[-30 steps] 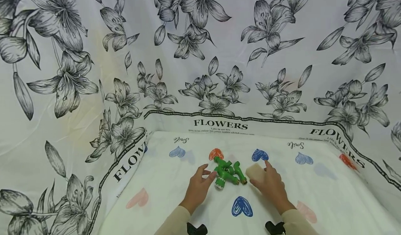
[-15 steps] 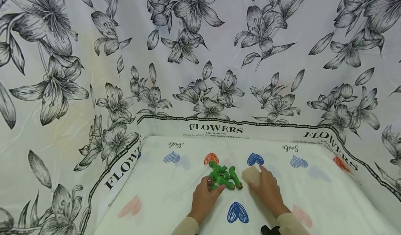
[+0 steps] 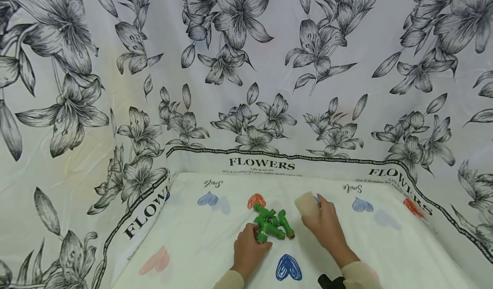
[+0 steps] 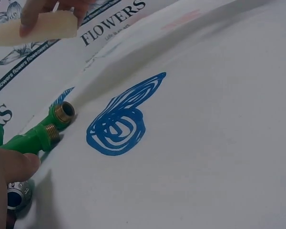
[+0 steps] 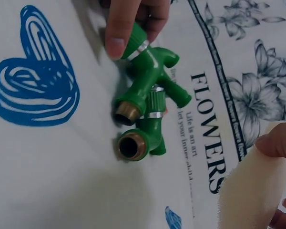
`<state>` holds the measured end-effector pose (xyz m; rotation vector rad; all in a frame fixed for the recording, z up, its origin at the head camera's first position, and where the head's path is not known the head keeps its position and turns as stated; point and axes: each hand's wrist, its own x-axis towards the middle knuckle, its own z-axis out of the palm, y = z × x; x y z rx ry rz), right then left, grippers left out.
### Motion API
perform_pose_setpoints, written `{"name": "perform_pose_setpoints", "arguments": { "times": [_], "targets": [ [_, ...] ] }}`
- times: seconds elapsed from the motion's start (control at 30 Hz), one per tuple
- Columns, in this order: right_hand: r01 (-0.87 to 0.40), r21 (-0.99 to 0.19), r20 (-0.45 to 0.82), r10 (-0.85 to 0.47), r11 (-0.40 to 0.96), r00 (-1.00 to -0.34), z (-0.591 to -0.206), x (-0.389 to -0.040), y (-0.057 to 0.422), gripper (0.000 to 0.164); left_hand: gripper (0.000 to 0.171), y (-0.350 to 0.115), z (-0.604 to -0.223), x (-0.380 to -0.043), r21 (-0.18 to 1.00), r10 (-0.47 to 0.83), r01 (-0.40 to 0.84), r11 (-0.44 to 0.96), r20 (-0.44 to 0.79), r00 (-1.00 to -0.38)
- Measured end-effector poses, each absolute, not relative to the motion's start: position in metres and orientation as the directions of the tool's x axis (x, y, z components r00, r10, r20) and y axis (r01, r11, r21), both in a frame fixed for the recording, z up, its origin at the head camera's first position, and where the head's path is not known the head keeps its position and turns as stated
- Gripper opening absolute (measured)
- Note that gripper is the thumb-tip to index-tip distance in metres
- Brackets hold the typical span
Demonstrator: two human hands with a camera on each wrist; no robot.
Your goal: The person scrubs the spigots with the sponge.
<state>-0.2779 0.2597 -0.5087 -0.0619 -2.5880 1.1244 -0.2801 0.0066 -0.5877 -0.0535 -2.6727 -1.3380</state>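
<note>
Two green taps with brass threaded ends lie close together on the white cloth. My left hand [image 3: 248, 247] grips the front tap [image 3: 272, 230] by its ribbed knob, thumb on the near side; the right wrist view shows this thumb and the fingers around it. The other tap [image 3: 285, 224] lies just behind and to the right, partly overlapped, its threaded mouth [image 5: 132, 146] facing the camera in the right wrist view. To the right, my right hand [image 3: 328, 224] holds a beige sponge block [image 3: 307, 204] between thumb and fingers, apart from the taps.
The white cloth [image 3: 215, 246] with printed hearts covers the work surface. A flower-printed curtain [image 3: 246, 66] rises behind and at both sides, its lettered border meeting the surface at the back. A black strap piece [image 3: 330, 281] shows near the right wrist.
My left hand has moved in from the left and taken hold of the front tap's knob. My right hand has raised and tilted the sponge. The head view has shifted slightly.
</note>
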Motion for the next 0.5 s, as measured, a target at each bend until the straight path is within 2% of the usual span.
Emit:
{"name": "perform_pose_setpoints", "arguments": {
  "times": [0.2, 0.5],
  "targets": [
    [-0.117, -0.730, 0.280, 0.138, 0.673, -0.950, -0.497, -0.270, 0.246, 0.090, 0.049, 0.002, -0.585, -0.281, 0.798, -0.028, 0.117, 0.591, 0.165, -0.986],
    [-0.231, -0.751, 0.336, 0.057, 0.619, -0.940, -0.481, -0.255, 0.228, 0.088, 0.042, -0.014, -0.580, -0.288, 0.883, -0.010, 0.175, 0.436, 0.200, -0.980]
  ]
}}
